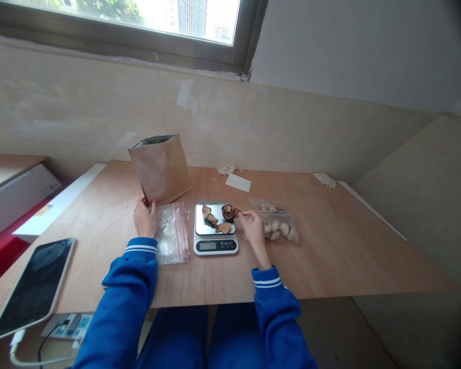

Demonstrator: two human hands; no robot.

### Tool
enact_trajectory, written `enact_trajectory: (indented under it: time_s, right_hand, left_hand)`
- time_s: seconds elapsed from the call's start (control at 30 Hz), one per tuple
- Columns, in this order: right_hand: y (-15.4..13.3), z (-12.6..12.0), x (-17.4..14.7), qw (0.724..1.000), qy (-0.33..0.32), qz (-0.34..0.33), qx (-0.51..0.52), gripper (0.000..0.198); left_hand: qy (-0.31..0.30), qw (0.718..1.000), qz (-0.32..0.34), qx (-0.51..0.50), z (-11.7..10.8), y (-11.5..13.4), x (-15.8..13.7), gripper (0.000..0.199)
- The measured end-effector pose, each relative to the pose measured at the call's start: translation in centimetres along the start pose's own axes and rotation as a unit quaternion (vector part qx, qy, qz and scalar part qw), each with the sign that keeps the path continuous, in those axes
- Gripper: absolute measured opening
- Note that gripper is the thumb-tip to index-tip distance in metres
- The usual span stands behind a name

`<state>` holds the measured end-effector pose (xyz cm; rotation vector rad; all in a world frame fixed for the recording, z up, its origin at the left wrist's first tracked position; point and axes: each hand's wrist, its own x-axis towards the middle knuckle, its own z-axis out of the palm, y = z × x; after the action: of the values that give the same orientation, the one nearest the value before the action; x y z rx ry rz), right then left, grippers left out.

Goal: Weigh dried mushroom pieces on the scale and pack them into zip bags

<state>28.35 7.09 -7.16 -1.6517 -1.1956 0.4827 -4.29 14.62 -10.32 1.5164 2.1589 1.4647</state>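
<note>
A small kitchen scale (215, 247) has several curled, dried brown slices (211, 219) on its shiny plate, and its display is lit. At the plate's right edge, my right hand (253, 230) pinches a dried brown slice (236, 213) between thumb and fingers. My left hand (145, 219) is closed by the lower left corner of an upright brown paper bag (162, 171). A dark brown bit shows at its fingertips; whether that is a slice or the bag's edge I cannot tell. The bag's top is open, its contents hidden.
Clear zip bags (172, 233) with red lines lie left of the scale. Zip bags of pale pieces (279, 228) lie to the right. Behind are a white card (238, 182) and crumpled white scraps (226, 169). A tablet (33, 284) with a cable lies at the table's left edge.
</note>
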Motion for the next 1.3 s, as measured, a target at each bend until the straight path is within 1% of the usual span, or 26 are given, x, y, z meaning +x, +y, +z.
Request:
enact_trajectory:
  time_s: [0.1,0.2,0.4,0.53,0.63,0.7,0.8,0.9,0.97,1.03,1.07,1.13,1.2,1.23,1.3]
  right_hand:
    - [-0.4,0.2,-0.2,0.999,-0.028,-0.021,-0.007,0.039]
    - [-0.9,0.6,-0.3,0.999,-0.033,-0.03,-0.008,0.039]
    - [-1.7,0.8,-0.5,0.999,0.005,-0.035,0.007,0.037]
    - [-1.4,-0.6,-0.7,0.998,0.051,-0.027,0.014,0.039]
    - [-1.0,-2.3,-0.6,0.995,0.092,0.003,-0.049,0.038]
    - [-0.9,-3.2,-0.3,0.989,0.098,0.025,-0.11,0.034]
    - [-0.8,-3.9,0.1,0.983,0.062,0.015,-0.174,0.027]
    - [-0.9,-3.8,0.3,0.98,0.032,-0.006,-0.194,0.024]
    - [-1.0,-3.4,0.4,0.984,0.036,-0.004,-0.173,0.027]
    - [-1.3,-2.9,0.4,0.993,0.033,-0.007,-0.11,0.031]
    - [-1.6,-2.5,0.3,0.998,0.018,-0.01,-0.064,0.033]
    - [-2.4,-1.7,0.2,0.998,-0.044,-0.001,0.036,0.036]
    - [-3.4,-0.6,0.1,0.986,-0.117,0.029,0.112,0.04]
    - [-3.9,-0.1,0.2,0.98,-0.142,0.04,0.134,0.041]
    - [-4.8,1.0,0.4,0.976,-0.156,0.032,0.151,0.041]
  left_hand:
    - [0.004,1.0,0.003,-0.002,0.0,0.0,0.0,0.04]
    - [0.004,1.0,0.003,-0.001,0.1,-0.1,0.1,0.04]
    - [-0.006,1.0,-0.005,0.005,0.1,0.0,0.1,0.041]
    - [-0.005,1.0,-0.002,-0.002,0.0,0.0,0.0,0.041]
    - [-0.009,1.0,0.0,-0.005,0.1,-0.1,0.1,0.041]
    - [-0.009,1.0,0.0,-0.012,0.1,-0.3,0.1,0.04]
    - [-0.005,1.0,-0.001,-0.027,0.1,-0.4,0.2,0.038]
    - [-0.004,0.999,-0.001,-0.041,0.1,-0.5,0.2,0.035]
    - [-0.005,0.999,0.0,-0.046,0.1,-0.4,0.2,0.033]
    - [-0.006,0.999,0.0,-0.048,0.1,-0.4,0.1,0.033]
    - [-0.005,0.999,0.0,-0.049,0.1,-0.4,0.2,0.032]
    - [-0.003,0.999,-0.002,-0.052,0.1,-0.5,0.2,0.032]
    - [-0.002,0.999,-0.002,-0.054,0.1,-0.5,0.2,0.032]
    - [-0.003,0.999,-0.003,-0.055,0.1,-0.5,0.2,0.032]
    - [-0.005,0.998,-0.005,-0.056,0.1,-0.5,0.2,0.033]
